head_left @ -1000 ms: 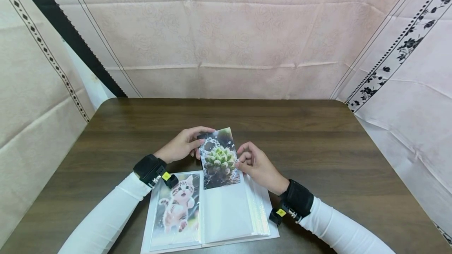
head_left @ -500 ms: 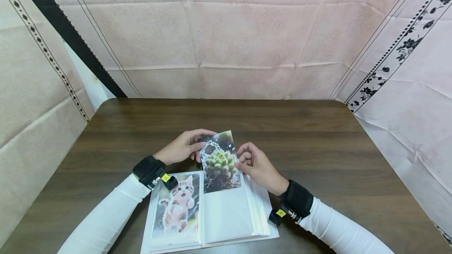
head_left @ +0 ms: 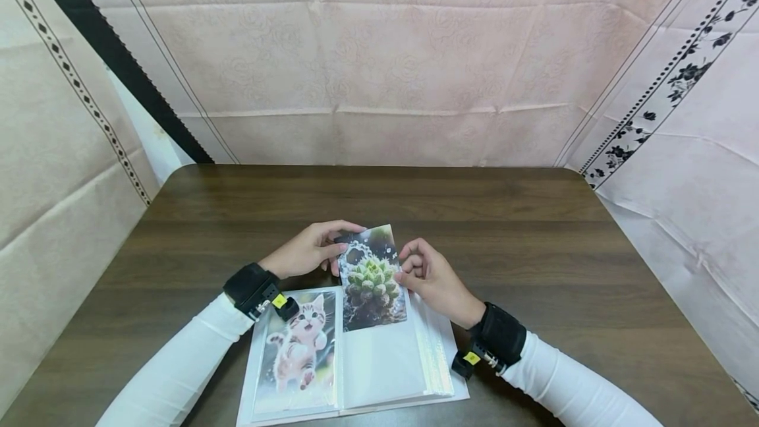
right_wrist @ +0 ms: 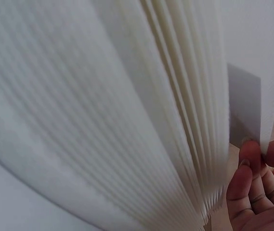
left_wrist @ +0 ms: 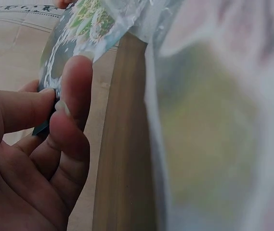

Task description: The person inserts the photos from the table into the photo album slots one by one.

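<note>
A photo of a green succulent (head_left: 372, 282) stands partly inside the clear pocket of an open white photo album (head_left: 379, 368), its upper part above the page. My left hand (head_left: 305, 250) pinches the photo's upper left edge between thumb and fingers; in the left wrist view the photo bends slightly near the thumb (left_wrist: 28, 109). With thumb and finger, my right hand (head_left: 435, 282) pinches the top right of the pocket page beside the photo. In the right wrist view these fingers (right_wrist: 250, 156) hold the page corner, with the photo's dark shape showing through.
A kitten picture (head_left: 299, 348) fills the album's left page. More pocket pages (right_wrist: 127, 120) fan out beneath the right one. The album lies on a brown wooden table (head_left: 504, 216), with pale patterned cloth (head_left: 379, 71) hanging behind it.
The succulent photo has slid a little lower into the pocket, and my left hand has come down with it. My right hand keeps its place at the page's edge.
</note>
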Tool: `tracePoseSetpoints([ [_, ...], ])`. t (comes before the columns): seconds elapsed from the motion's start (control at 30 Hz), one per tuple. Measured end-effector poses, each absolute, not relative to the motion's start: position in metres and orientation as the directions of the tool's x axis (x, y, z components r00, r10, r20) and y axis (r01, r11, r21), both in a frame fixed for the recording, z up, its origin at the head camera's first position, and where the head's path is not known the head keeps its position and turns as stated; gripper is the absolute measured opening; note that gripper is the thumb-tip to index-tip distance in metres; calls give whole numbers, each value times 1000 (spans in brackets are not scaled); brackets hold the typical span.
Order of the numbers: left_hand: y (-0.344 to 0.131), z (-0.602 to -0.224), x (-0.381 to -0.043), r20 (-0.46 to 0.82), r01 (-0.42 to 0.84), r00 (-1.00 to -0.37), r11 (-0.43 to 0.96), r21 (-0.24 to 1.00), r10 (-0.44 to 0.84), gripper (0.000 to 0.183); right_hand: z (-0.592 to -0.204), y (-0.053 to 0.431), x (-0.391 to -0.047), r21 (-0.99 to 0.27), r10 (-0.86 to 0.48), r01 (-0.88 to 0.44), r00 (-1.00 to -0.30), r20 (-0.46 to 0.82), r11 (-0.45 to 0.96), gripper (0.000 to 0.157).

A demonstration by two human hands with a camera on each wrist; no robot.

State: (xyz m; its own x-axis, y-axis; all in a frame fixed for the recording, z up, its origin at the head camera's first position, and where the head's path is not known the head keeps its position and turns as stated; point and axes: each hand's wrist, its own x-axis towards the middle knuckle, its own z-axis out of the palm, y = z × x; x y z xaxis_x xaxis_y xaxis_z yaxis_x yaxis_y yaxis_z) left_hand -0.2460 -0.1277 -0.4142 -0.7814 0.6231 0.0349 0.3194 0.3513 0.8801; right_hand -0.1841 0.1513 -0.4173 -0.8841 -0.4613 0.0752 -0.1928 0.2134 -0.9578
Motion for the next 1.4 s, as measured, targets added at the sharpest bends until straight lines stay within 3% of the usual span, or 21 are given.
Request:
tracePoseSetpoints([
  [0.23,-127,-419,-247,39,331,-763,338,881,645,40,-420,152,-185,-970,-474,-192,-875,99,152,27],
  [1.4,-125,-422,-244,26,359,-716,336,871,698,35,-418,150,-184,-973,-476,-184,-874,97,138,26],
])
